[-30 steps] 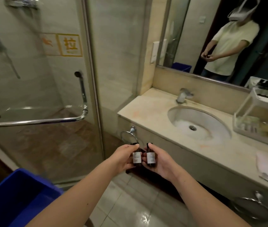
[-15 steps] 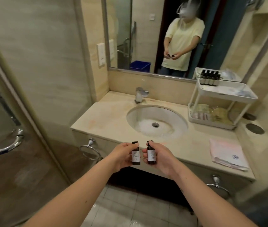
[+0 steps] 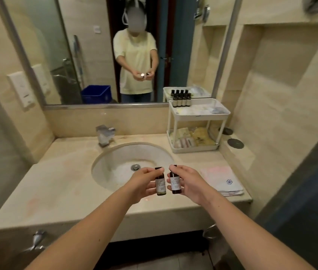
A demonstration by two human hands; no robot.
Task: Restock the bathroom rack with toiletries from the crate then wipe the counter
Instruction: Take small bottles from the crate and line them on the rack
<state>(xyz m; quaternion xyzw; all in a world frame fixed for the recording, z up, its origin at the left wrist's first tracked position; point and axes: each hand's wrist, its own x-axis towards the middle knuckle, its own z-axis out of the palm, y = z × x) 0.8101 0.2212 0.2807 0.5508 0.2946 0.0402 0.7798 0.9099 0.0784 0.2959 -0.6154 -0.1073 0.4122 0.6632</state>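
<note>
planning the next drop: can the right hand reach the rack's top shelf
Probably yes: nothing stands between the right hand and the rack, and its top shelf is open from above.

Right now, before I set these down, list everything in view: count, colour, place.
counter: one, beige, under the mirror
sink: one, white, set in the counter
faucet: one, chrome, behind the sink
rack: one, white, two tiers, counter's back right
rack bottles: short row, dark, top tier; count unclear
packets: several, yellow and pale, lower tier
cloth: one, white and pink, folded, counter's front right
discs: two, dark, ledge right of the rack
crate: one, blue, reflected in the mirror
left bottle, right bottle: two, dark brown, pale labels, near the sink's front
left hand: holds the left bottle
right hand: holds the right bottle
</note>
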